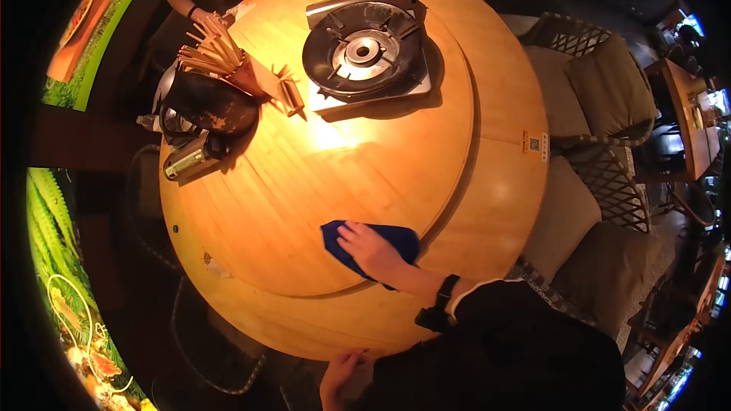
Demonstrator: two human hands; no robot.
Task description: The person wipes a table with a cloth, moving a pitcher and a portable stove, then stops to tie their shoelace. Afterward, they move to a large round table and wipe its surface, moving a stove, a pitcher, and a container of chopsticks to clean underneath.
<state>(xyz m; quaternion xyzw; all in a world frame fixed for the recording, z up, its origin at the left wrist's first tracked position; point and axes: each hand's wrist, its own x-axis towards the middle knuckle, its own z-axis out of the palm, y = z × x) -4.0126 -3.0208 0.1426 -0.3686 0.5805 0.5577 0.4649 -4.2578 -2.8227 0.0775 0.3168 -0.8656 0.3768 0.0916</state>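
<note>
My right hand (371, 250) presses on a folded dark blue cloth (395, 240), its fingers bent over the cloth's left part. Beneath it lies the raised round top (365, 175) of the wooden table, near its lower right edge. A dark watch or band circles that wrist. By the table's near edge, my left hand (344, 371) hangs low with loosely curled fingers and nothing visible in it. Farther across the tabletop stands a portable gas stove (364, 49) with a black round burner pan, well away from both hands.
At the upper left, a holder of chopsticks (213, 49), a dark pot (209, 103) and a canister-like object (194, 158) stand together. Another person's hand (209, 17) is beside the chopsticks. Wicker chairs (586, 84) line the right side. A small scrap (217, 266) lies near the left edge.
</note>
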